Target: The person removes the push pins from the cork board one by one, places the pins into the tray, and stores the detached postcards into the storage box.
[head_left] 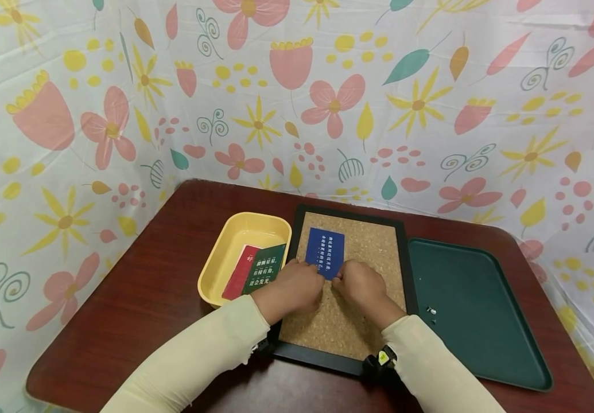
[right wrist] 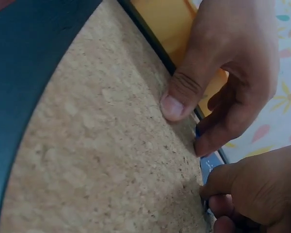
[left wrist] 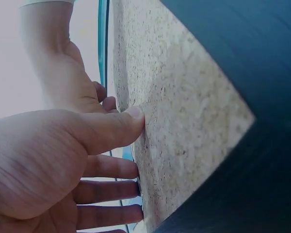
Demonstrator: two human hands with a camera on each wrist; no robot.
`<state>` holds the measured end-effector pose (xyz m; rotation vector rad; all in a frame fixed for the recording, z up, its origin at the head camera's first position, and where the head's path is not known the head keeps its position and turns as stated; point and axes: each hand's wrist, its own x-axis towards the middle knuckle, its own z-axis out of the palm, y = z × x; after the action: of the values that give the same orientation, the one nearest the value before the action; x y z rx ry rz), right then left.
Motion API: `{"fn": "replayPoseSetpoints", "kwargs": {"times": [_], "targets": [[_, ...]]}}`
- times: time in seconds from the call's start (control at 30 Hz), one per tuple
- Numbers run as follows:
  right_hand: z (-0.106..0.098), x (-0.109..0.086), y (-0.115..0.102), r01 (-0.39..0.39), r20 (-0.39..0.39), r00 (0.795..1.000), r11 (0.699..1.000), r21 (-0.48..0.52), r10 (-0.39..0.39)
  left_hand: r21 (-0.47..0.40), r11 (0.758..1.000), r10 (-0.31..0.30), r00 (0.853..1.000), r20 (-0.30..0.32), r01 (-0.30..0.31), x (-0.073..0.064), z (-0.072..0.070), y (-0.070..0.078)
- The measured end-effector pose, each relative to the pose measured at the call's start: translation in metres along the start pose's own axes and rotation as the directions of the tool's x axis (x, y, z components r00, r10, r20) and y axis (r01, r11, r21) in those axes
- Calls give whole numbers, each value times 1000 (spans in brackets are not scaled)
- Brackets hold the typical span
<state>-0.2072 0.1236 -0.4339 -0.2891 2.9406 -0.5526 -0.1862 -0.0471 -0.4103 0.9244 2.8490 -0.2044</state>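
Note:
A blue card [head_left: 325, 252] with white writing lies on the cork board [head_left: 343, 321], over its upper left half. At the card's lower left corner is my left hand [head_left: 298, 287]. In the left wrist view this hand [left wrist: 53, 160] has its thumb on the cork and its fingers stretched toward the card's edge. My right hand [head_left: 363, 285] is at the card's lower right corner. Its curled fingers meet the corner and cover part of it; in the right wrist view this hand [right wrist: 262, 187] is close beside the left hand [right wrist: 223, 73].
Left of the board stands a yellow bin [head_left: 247, 221] holding a red card [head_left: 239, 274] and a green card [head_left: 266, 265]. A dark green tray [head_left: 474, 310] to the right carries small shiny bits [head_left: 431, 310]. A black frame [head_left: 322, 358] surrounds the cork. Patterned cloth hangs behind.

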Motion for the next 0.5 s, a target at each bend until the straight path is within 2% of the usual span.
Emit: {"fn": "replayPoseSetpoints", "kwargs": {"times": [0.13, 0.3, 0.4, 0.5], "targets": [[-1, 2, 3, -2, 7, 1000, 1000, 16, 2, 8, 1000, -12, 1000, 15, 12, 0, -3, 2], [-2, 3, 4, 32, -2, 999, 999, -27, -32, 14, 1000, -20, 1000, 22, 20, 2, -3, 2], [-1, 3, 3, 61, -9, 998, 994, -88, -62, 16, 1000, -24, 999, 28, 24, 2, -3, 2], [1, 3, 2, 95, -34, 994, 976, -198, -104, 13, 1000, -27, 999, 38, 26, 2, -3, 3]]}}
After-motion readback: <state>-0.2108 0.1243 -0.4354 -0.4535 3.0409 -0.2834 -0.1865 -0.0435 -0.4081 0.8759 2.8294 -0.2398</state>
